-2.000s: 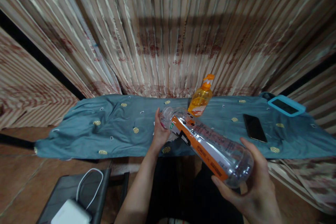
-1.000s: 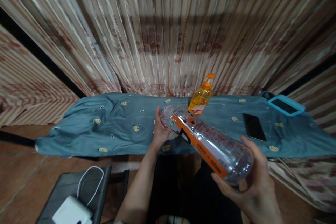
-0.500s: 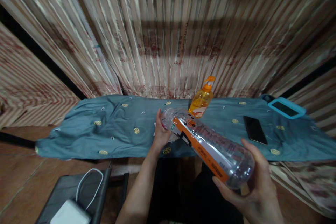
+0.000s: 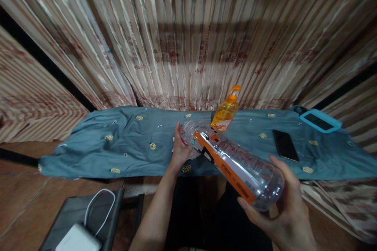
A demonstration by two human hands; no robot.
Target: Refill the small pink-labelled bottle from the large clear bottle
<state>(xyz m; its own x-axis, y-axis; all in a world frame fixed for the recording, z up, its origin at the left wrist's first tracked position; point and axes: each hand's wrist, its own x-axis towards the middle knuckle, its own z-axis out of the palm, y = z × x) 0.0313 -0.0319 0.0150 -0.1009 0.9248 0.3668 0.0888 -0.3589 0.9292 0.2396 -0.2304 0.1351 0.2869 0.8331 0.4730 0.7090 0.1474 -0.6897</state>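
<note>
A large clear plastic bottle [image 4: 232,160] with an orange and silver label is held tilted in front of me, its mouth end up and to the left. My right hand [image 4: 284,204] grips the base end, thumb below and fingers above. At the neck end, my left hand [image 4: 181,145] is closed around the bottle, some of its fingers hidden behind it. Something pale, partly covered by the left hand and bottle, lies on the cloth beneath. Behind the bottle stands an orange pump bottle [image 4: 226,113] holding yellow liquid.
Teal cloth with yellow prints [image 4: 138,157] covers the long narrow table. To the right lie a black phone [image 4: 285,145] and a light-blue framed object [image 4: 321,120]. A dark stool [image 4: 67,208] at lower left bears a white adapter [image 4: 78,239] with a cable. Striped curtains [image 4: 182,39] hang behind.
Almost nothing differs. The whole view has shifted very slightly, and both hands keep their hold on the clear bottle in the same tilted pose.
</note>
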